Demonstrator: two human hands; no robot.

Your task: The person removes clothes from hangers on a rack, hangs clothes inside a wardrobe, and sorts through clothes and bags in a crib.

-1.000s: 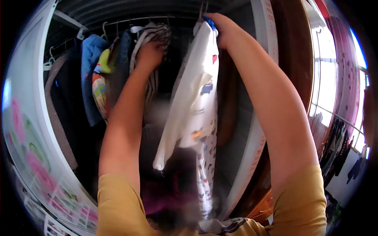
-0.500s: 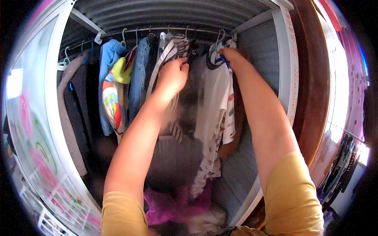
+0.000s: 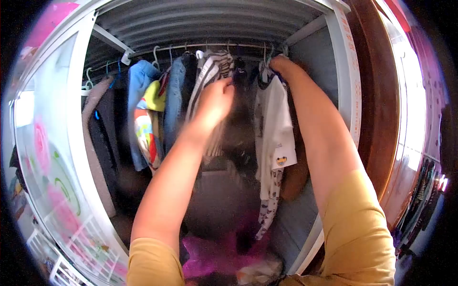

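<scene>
My left hand [image 3: 217, 97] is closed, its thumb and fingers pinched at the striped garment [image 3: 224, 62], which hangs from the rod. What lies inside the pinch is mostly covered by the hand. Farther right, my right hand [image 3: 282, 66] reaches up to the neck of a white shirt [image 3: 276, 107] on a hanger, fingers curled at its collar and partly hidden. A small yellow print shows low on that white cloth. Below it dangles patterned white fabric [image 3: 269, 205]. Dark clothes hang between my two hands.
The metal rod [image 3: 174, 47] spans the wardrobe. Left of my hands hang jeans [image 3: 174, 88], a multicoloured garment [image 3: 145, 128], a light blue shirt [image 3: 138, 81] and a grey-brown coat [image 3: 95, 109]. Purple cloth [image 3: 210, 255] lies at the bottom. A flowered door [image 3: 47, 157] stands left.
The view has shifted, so the clothes appear slightly lower and mostly farther right. The white shirt has turned and hangs narrower, showing its yellow print. Both hands remain at the clothes.
</scene>
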